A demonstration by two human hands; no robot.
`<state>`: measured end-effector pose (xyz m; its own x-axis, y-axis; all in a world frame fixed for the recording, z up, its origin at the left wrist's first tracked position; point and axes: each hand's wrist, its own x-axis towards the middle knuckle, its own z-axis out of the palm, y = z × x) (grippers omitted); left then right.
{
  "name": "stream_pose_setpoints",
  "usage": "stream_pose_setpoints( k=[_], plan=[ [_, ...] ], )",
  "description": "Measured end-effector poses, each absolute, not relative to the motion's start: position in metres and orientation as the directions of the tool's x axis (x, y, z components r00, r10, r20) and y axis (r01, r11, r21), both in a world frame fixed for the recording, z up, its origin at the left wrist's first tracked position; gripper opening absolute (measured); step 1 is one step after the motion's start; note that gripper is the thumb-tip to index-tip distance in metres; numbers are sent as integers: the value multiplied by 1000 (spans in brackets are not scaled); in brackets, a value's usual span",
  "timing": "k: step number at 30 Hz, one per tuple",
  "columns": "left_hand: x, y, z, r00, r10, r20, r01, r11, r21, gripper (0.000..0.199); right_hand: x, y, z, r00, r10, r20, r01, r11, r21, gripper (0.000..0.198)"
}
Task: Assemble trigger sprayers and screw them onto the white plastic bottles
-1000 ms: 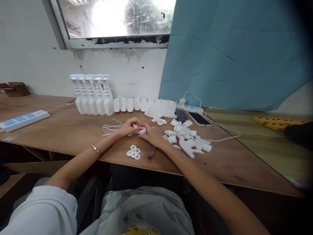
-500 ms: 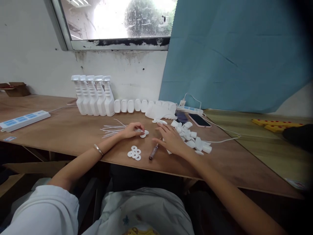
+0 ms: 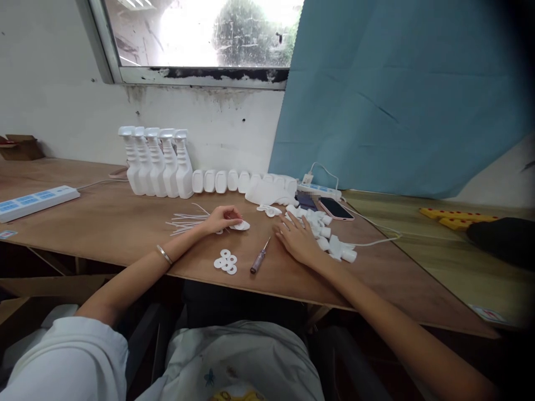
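My left hand (image 3: 223,219) is closed, thumb and fingers pinching a small flat white plastic piece (image 3: 241,225) just above the table. A white ring partly shows beneath that hand, and thin white tubes (image 3: 184,224) lie just left of it. My right hand (image 3: 298,239) has its fingers stretched out at the near-left side of a heap of white plastic spray-head parts (image 3: 334,245); whether the fingertips touch a part is hard to see. Between the hands lies a screwdriver (image 3: 258,260) with a clear handle. Several white washers (image 3: 226,262) are clustered near the table's front edge.
White spray bottles (image 3: 161,167) stand in a row at the back left, with white bottle-like pieces (image 3: 221,181) lying beside them. A phone (image 3: 336,208) and a power strip (image 3: 320,189) are behind the heap. Another power strip (image 3: 37,201) lies far left.
My right hand has shifted right, away from the screwdriver and toward the heap, uncovering the screwdriver's shaft. The white piece in my left hand shows more fully. The view has turned slightly.
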<state>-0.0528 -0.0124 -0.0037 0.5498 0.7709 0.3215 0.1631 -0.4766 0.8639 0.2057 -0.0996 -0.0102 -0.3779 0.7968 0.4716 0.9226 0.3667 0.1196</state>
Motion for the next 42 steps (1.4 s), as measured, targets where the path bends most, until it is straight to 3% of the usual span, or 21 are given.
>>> stream_pose_setpoints(
  k=[5,8,16,20,26,42],
  plan=[
    [-52,-12,-3,496,811,310,95,-405,909,37,153,-91,5,-397,720,569,834,542,-104,33],
    [-53,-10,-3,510,795,327,99,-432,897,37,125,-84,12,-497,645,581,735,668,-114,29],
    [-57,-16,3,581,735,350,218,-555,803,37,125,-64,-5,-391,724,568,744,612,-268,13],
    [-61,-21,8,671,631,389,274,-699,661,39,133,-63,-5,-420,727,543,726,628,-279,14],
    [-64,-16,7,679,608,411,357,-763,539,38,135,-61,-6,-466,711,527,687,666,-292,20],
    [-63,-12,7,689,582,432,386,-799,462,35,134,-56,-7,-479,718,504,648,677,-349,13]
  ],
)
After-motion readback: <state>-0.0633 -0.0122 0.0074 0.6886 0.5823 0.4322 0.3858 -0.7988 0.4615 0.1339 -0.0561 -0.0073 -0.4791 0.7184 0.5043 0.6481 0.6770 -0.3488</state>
